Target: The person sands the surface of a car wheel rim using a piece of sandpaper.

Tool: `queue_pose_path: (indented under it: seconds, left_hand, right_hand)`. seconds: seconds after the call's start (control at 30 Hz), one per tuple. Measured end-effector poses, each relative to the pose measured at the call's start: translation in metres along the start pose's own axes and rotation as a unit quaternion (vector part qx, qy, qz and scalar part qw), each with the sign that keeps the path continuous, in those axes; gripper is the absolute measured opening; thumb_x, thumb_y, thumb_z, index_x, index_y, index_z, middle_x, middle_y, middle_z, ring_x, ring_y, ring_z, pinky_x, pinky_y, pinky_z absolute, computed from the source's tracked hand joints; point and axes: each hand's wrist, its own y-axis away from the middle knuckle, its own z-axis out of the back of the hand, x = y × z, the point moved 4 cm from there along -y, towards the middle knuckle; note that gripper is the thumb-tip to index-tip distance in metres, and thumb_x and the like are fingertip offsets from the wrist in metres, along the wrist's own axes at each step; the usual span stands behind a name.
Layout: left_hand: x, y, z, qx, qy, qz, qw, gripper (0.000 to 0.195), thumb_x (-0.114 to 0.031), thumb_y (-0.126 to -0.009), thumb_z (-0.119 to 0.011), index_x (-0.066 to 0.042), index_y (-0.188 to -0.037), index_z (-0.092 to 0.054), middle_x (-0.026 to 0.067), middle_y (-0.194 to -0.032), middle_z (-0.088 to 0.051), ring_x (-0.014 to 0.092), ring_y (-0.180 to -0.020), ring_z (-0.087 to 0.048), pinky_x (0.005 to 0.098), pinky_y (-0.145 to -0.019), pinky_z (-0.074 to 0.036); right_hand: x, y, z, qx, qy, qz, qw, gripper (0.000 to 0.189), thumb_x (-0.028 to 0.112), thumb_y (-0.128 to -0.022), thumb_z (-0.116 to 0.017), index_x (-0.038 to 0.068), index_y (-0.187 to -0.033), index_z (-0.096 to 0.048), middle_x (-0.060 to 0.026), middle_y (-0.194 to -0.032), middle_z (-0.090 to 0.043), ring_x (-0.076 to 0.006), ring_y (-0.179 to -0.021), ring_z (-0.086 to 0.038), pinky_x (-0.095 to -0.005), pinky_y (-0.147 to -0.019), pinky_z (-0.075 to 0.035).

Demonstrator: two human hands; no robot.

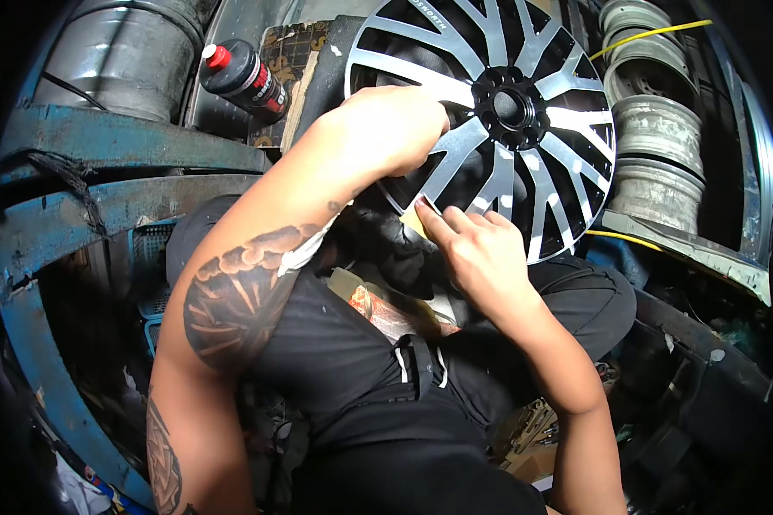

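Note:
A black alloy wheel (464, 145) with bright machined spokes lies tilted before my lap. From the left, my left hand (390, 129) is curled over its spokes near the hub; the fingertips are mostly hidden. My right hand (483, 254) is at the near rim, index finger extended. Pressed under that finger is a small yellow piece (414, 223), which looks like sandpaper, touching the wheel's outer lip. Dark cloth (402, 257) is bunched below the rim.
A black compound bottle (245, 77) with a red cap stands to the upper left. Bare wheel barrels (657, 167) are stacked on the right. Blue metal frames (129, 141) and a large metal drum (122, 58) are on the left. A yellow hose (650, 32) passes behind the wheel.

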Motion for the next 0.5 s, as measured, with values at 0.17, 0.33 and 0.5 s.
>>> queue_pose_path:
  seconds: [0.17,0.33,0.5]
  left_hand:
    - [-0.001,-0.006,-0.003,-0.005,0.02,-0.015,1.0,0.04,-0.005,-0.083,-0.066,-0.01,-0.122,-0.073,0.0177,-0.103,-0.075,0.034,-0.1,-0.072,0.0432,-0.088,-0.056]
    - [-0.001,-0.001,0.005,-0.02,-0.003,-0.008,1.0,0.034,-0.008,-0.084,-0.068,-0.01,-0.118,-0.075,0.0173,-0.103,-0.075,0.033,-0.1,-0.072,0.0425,-0.089,-0.056]
    - [0.006,-0.008,-0.002,-0.003,-0.005,0.005,1.0,0.037,-0.006,-0.084,-0.066,-0.01,-0.119,-0.075,0.0169,-0.102,-0.075,0.032,-0.099,-0.073,0.0427,-0.088,-0.056]
  right_hand:
    - [-0.001,-0.003,-0.007,-0.047,0.0,-0.001,0.999,0.051,0.012,-0.082,-0.062,0.012,-0.133,-0.066,-0.0012,-0.08,-0.057,-0.0149,-0.067,-0.062,-0.0302,-0.064,-0.045]
    - [0.009,-0.001,-0.003,-0.017,0.033,-0.018,0.999,0.052,0.011,-0.081,-0.061,0.012,-0.133,-0.066,-0.0015,-0.079,-0.057,-0.0159,-0.068,-0.062,-0.031,-0.065,-0.046]
    - [0.002,0.012,0.009,0.046,0.012,-0.022,0.999,0.05,0.013,-0.082,-0.062,0.011,-0.131,-0.067,0.0003,-0.08,-0.06,-0.0134,-0.068,-0.062,-0.0304,-0.063,-0.044]
